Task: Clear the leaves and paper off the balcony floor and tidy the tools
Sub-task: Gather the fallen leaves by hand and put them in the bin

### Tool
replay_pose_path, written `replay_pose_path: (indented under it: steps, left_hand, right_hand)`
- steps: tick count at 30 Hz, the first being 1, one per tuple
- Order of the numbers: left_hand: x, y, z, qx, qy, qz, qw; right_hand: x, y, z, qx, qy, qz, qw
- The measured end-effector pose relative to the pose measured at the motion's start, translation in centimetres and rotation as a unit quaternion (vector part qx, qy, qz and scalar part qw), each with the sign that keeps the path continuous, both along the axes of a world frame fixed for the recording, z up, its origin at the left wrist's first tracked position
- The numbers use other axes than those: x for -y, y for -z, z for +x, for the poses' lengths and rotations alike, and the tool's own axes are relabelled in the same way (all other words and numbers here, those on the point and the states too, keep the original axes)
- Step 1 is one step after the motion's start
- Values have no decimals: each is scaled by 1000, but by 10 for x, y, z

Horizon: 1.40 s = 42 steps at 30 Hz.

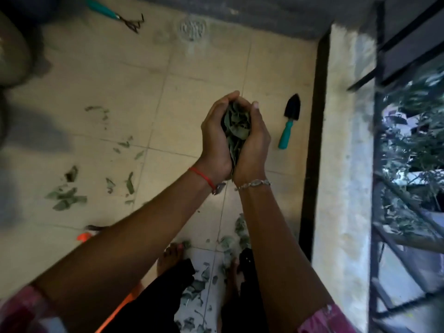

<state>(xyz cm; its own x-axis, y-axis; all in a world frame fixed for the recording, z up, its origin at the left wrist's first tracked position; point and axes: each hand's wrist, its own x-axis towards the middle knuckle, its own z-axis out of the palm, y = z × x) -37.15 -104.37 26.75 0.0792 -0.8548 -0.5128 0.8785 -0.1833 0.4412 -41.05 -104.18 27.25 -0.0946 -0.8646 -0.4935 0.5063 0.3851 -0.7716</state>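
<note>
A bundle of green leaves (236,127) is held between my two cupped hands above the tiled floor. My left hand (215,138) curls round its left side and my right hand (255,145) curls round its right side. More leaves (66,197) lie scattered on the tiles at the left, and another patch of leaves (199,287) lies around my bare feet. A black trowel with a teal handle (289,122) lies on the floor right of my hands. A teal-handled hand rake (115,15) lies at the far left.
A low wall (341,164) with a black metal railing (379,188) bounds the right side. A round floor drain (192,28) sits at the far end. An orange-handled tool (85,235) peeks out beside my left forearm. A dark pot (12,56) stands at the left edge.
</note>
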Motion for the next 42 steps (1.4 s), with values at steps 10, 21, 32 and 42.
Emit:
replay_pose_path:
  steps: [10, 21, 32, 42]
  left_hand:
    - [-16, -369, 28, 173, -36, -53, 983]
    - [-114, -594, 69, 133, -271, -120, 946]
    - [-303, -667, 116, 76, -561, -104, 818]
    - [-515, -650, 139, 51, -737, -71, 670]
  right_hand:
    - [-11, -373, 30, 14, -50, -72, 996]
    - [-102, -593, 69, 5, -214, -201, 956]
    - [-271, -658, 134, 89, -478, -181, 855]
    - [-477, -641, 174, 138, -672, -75, 724]
